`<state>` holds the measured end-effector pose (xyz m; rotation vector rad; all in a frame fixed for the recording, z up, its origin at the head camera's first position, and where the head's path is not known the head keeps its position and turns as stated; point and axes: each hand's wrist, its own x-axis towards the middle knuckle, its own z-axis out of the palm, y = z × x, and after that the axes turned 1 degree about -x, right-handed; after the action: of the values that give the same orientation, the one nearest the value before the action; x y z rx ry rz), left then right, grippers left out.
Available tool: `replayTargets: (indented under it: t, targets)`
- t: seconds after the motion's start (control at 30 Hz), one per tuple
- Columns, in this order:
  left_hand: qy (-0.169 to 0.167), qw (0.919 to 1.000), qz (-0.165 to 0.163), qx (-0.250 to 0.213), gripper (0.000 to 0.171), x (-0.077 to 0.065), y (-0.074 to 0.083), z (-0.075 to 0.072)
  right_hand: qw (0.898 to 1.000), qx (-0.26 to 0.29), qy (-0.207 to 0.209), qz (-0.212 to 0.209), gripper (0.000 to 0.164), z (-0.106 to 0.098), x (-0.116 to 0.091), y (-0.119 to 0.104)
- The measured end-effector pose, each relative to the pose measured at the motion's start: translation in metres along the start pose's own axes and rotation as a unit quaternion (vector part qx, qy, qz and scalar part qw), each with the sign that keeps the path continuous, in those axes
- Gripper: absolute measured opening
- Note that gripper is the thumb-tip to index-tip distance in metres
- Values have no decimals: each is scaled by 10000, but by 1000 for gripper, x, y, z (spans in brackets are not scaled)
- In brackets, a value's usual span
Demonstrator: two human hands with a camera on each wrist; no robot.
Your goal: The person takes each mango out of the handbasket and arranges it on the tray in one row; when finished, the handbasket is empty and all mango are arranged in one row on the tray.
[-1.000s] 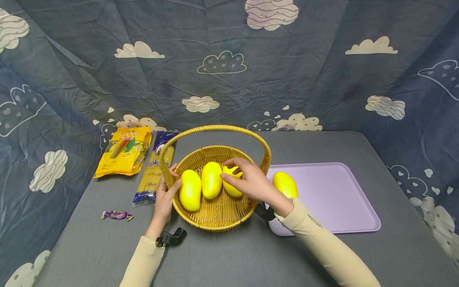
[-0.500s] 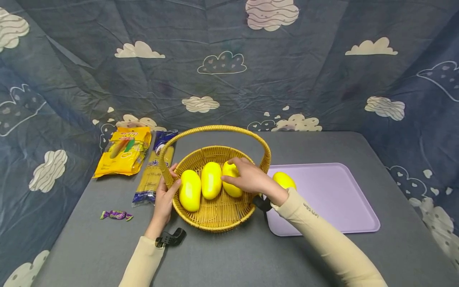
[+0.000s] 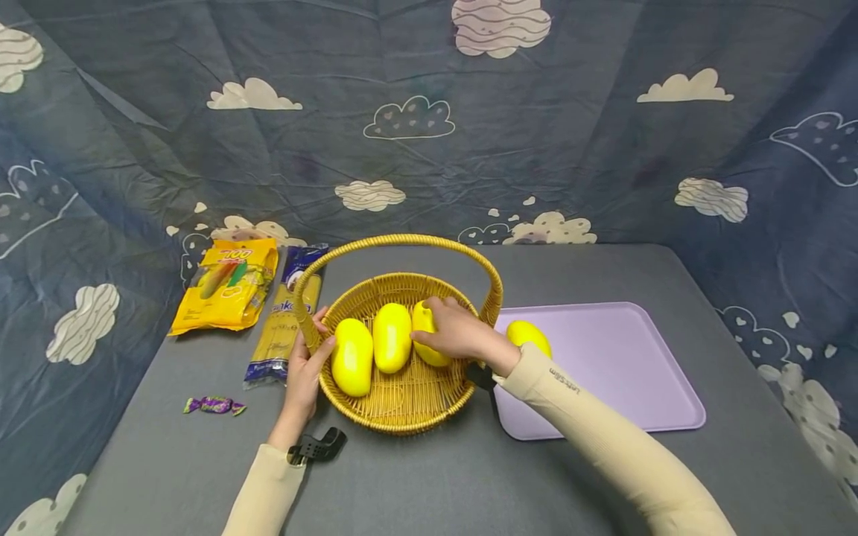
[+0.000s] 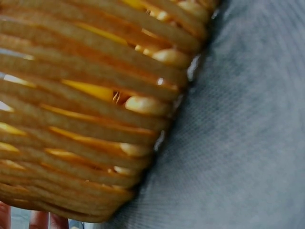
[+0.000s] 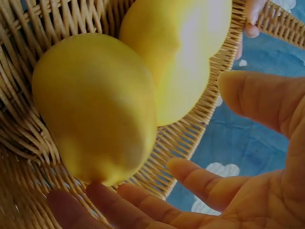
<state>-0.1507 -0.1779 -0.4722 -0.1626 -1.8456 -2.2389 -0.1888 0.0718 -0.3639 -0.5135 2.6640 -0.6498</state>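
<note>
A round wicker basket (image 3: 402, 428) with a tall arched handle stands mid-table. Inside lie three yellow mangoes: a left one (image 3: 352, 357), a middle one (image 3: 392, 337) and a right one (image 3: 427, 346). My left hand (image 3: 304, 376) grips the basket's left rim, its thumb on the inner side; the left wrist view shows mostly woven wall (image 4: 86, 100). Over the right mango reaches my right hand (image 3: 459, 331). In the right wrist view its fingers (image 5: 143, 200) spread near the end of the closest mango (image 5: 97, 109), the thumb standing apart from it. Whether the fingertips touch is unclear.
A lilac tray (image 3: 617, 372) lies right of the basket, with another yellow mango (image 3: 529, 339) at its left side. On the left are a yellow candy bag (image 3: 224, 286), a spaghetti pack (image 3: 281, 327) and a purple wrapped candy (image 3: 215, 405). Cloud-patterned cloth (image 3: 415, 171) hangs behind.
My right hand has lowered over the right mango, its forearm shifting slightly left. The left hand keeps its hold on the basket rim. The head view has shifted a little.
</note>
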Motion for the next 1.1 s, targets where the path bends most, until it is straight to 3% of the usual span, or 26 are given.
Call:
replayTargets:
  t: [0.73,1.1]
  targets:
    - [-5,10000,-9,-93,28,-1,2,0,9988,-185,-381,250,52,2,22,4]
    - [-11,9999,-38,-120,28,0,2,1,9983,-24,-436,387,65,1,26,9]
